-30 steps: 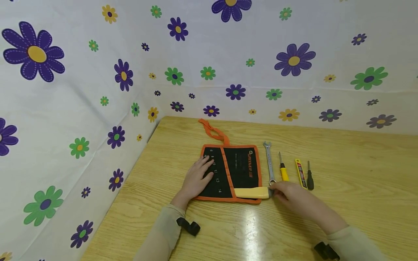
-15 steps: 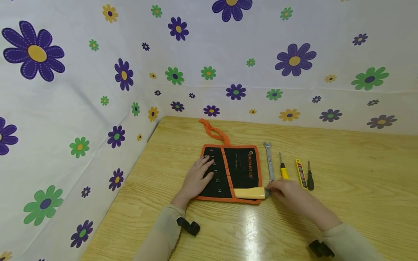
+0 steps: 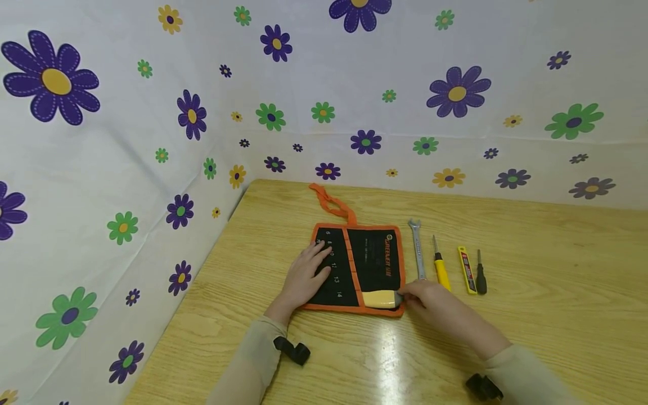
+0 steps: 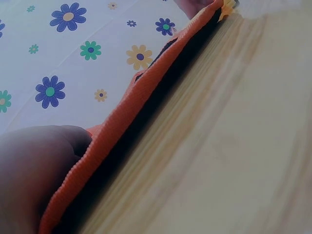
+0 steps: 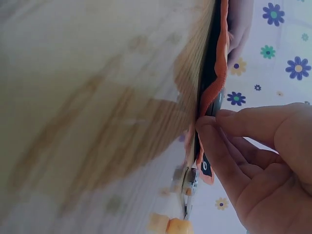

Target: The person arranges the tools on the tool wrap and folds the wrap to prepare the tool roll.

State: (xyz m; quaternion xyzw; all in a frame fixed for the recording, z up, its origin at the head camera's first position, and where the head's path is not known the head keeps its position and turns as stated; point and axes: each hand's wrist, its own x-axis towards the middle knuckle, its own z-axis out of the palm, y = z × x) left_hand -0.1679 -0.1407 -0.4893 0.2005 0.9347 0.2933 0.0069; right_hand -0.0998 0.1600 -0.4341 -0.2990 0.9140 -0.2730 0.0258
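A black tool pouch (image 3: 373, 256) with orange edging and numbered pockets lies flat on the table. On its left half rests my left hand (image 3: 305, 274), fingers spread and pressing the fabric. A pale yellow tool (image 3: 379, 299) with a dark grey end lies across the pouch's near right part, its left end tucked under the orange pocket edge. My right hand (image 3: 430, 304) pinches the grey end between thumb and fingertips, at the pouch's right edge. In the right wrist view, the same hand (image 5: 263, 161) shows this pinch. The tool's exact kind is unclear.
Right of the pouch lie a combination wrench (image 3: 417, 247), a yellow-handled screwdriver (image 3: 441, 271), a yellow slim packet (image 3: 467, 271) and a black-handled screwdriver (image 3: 481, 278). An orange strap (image 3: 331, 205) trails behind the pouch. Flower-patterned cloth (image 3: 395, 118) stands beyond the table (image 3: 334, 360).
My right hand has moved left, sliding the yellow tool deeper under the pocket edge, so less of it shows. My left hand has stayed in place on the pouch.
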